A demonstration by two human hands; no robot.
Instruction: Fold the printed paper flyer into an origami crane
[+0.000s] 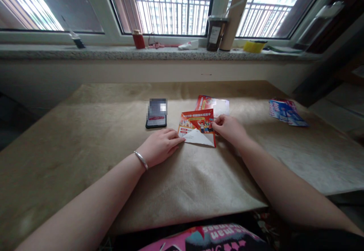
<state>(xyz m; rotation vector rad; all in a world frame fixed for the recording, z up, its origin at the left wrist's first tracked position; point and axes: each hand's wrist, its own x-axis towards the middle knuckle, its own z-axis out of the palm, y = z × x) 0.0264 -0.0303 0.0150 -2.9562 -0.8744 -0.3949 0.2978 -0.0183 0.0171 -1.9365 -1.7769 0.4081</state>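
Observation:
A red and white printed paper flyer (197,120) lies on the table, its lower part folded into a white triangle with the point upward. My left hand (163,145), a silver bangle on its wrist, rests flat with fingers stretched out, and its fingertips touch the flyer's lower left corner. At the right edge, the fingers of my right hand (229,127) are closed in a pinch on the paper. Just behind lies another red and white flyer (222,107), partly covered by the folded one. To the left of the flyers is a phone (156,119) with its screen lit.
Blue and red printed papers (287,113) lie at the table's right. Behind the table (93,129), a stone windowsill (170,54) carries a red container (138,40), a dark jar (215,33), a tall tan cylinder (236,16) and a yellow roll (254,46).

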